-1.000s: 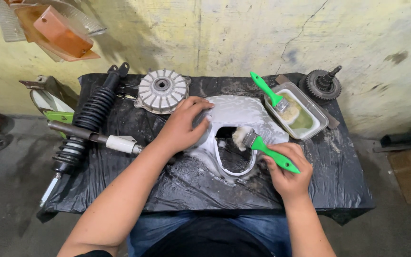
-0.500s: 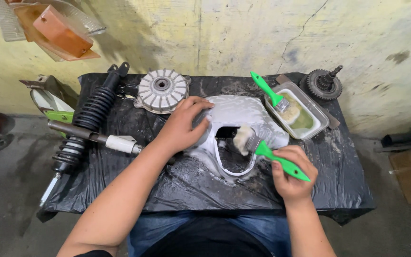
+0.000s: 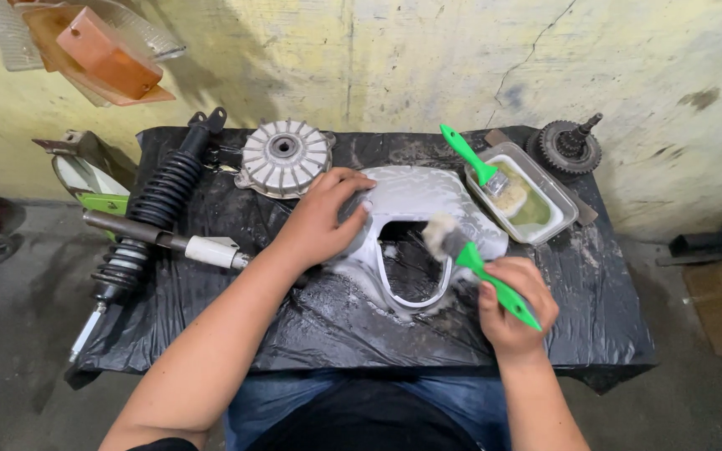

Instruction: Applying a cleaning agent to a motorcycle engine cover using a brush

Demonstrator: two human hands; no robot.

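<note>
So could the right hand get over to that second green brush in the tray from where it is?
Probably yes. The right hand already grips one green brush, but the tray with the second brush lies just beyond it, with nothing between. It would need to free its fingers first.

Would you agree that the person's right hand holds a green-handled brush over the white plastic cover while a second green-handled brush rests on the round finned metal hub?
Not quite. The head view shows the second green-handled brush resting in the rectangular clear plastic tray, not on the round finned metal hub. The rest stands: the right hand holds a green-handled brush over the white plastic cover.
</note>
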